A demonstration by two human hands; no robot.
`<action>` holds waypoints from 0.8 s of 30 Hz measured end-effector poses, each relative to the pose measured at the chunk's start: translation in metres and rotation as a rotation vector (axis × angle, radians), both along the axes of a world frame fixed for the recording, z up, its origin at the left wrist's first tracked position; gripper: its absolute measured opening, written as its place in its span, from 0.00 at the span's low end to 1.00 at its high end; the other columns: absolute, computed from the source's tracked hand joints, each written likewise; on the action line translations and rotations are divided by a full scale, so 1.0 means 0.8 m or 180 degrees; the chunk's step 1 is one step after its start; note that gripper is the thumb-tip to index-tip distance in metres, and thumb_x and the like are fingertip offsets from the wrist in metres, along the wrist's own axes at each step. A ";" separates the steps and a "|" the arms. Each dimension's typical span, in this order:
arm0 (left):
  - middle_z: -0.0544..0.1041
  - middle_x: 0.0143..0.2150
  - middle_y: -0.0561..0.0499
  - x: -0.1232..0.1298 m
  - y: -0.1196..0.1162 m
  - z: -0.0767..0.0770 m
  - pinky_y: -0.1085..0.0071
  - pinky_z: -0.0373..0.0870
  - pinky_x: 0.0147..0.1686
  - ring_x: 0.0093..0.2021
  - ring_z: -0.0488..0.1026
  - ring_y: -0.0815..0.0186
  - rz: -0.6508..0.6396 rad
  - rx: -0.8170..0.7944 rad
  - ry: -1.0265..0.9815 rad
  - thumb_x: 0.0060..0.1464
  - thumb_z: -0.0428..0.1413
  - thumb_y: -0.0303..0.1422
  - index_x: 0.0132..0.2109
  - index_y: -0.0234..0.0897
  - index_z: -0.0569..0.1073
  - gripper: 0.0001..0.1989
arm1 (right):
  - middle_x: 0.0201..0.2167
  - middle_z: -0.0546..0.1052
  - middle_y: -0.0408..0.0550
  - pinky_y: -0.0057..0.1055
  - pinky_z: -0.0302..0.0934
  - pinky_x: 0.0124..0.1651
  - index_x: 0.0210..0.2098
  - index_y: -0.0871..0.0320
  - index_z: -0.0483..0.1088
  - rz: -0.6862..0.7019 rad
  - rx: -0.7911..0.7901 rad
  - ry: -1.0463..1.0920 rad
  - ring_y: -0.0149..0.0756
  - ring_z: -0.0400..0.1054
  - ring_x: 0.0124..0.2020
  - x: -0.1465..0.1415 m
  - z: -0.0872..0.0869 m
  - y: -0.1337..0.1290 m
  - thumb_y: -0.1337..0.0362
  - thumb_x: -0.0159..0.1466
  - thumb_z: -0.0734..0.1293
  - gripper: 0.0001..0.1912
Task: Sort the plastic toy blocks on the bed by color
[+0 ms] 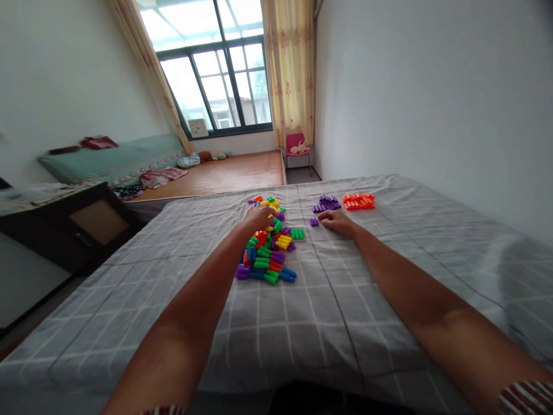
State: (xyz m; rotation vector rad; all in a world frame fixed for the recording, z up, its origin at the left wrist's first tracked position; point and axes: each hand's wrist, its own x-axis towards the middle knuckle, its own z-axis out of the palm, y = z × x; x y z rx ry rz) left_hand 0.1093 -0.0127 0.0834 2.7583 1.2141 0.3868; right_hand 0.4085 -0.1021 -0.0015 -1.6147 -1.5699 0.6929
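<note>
My left hand (261,218) is over the far part of a mixed pile of plastic building blocks (263,252) in green, purple, yellow, red and blue. Its fingers bend down among the pieces, close to a purple block (280,216); whatever they hold is hidden. To the right, my right hand (337,222) rests low on the bedcover, fingers curled and fingertips at the end of a small purple block (313,222). Just beyond that hand lies a group of purple blocks (327,203). Farther right is a group of orange blocks (359,200).
A grey checked cover (276,328) spreads under everything. A dark cabinet (73,230) stands at the left. Behind are another bed (224,173), a pink chair (296,144) with a soft toy, and a window. A white wall (432,104) runs along the right.
</note>
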 end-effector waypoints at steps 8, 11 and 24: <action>0.78 0.48 0.43 0.138 -0.028 -0.047 0.67 0.66 0.53 0.49 0.73 0.58 -0.0813 -0.0120 0.0007 0.53 0.57 0.35 0.51 0.34 0.76 0.19 | 0.29 0.77 0.45 0.25 0.63 0.29 0.38 0.58 0.72 -0.0286 0.0421 0.0245 0.31 0.69 0.28 0.022 -0.024 0.006 0.62 0.58 0.63 0.11; 0.78 0.45 0.42 0.157 -0.027 -0.065 0.66 0.66 0.52 0.49 0.73 0.57 -0.0660 -0.0171 0.0101 0.50 0.59 0.31 0.50 0.33 0.77 0.19 | 0.33 0.78 0.46 0.28 0.64 0.36 0.40 0.57 0.73 -0.0642 0.0505 -0.0532 0.33 0.71 0.31 0.029 -0.023 0.006 0.63 0.60 0.62 0.11; 0.77 0.47 0.42 0.196 0.068 -0.054 0.68 0.69 0.48 0.45 0.74 0.61 0.0106 -0.0095 -0.0444 0.46 0.56 0.23 0.49 0.33 0.77 0.20 | 0.40 0.77 0.48 0.32 0.62 0.45 0.39 0.52 0.76 -0.0902 0.0408 -0.1745 0.40 0.69 0.43 0.047 -0.027 0.007 0.61 0.61 0.63 0.10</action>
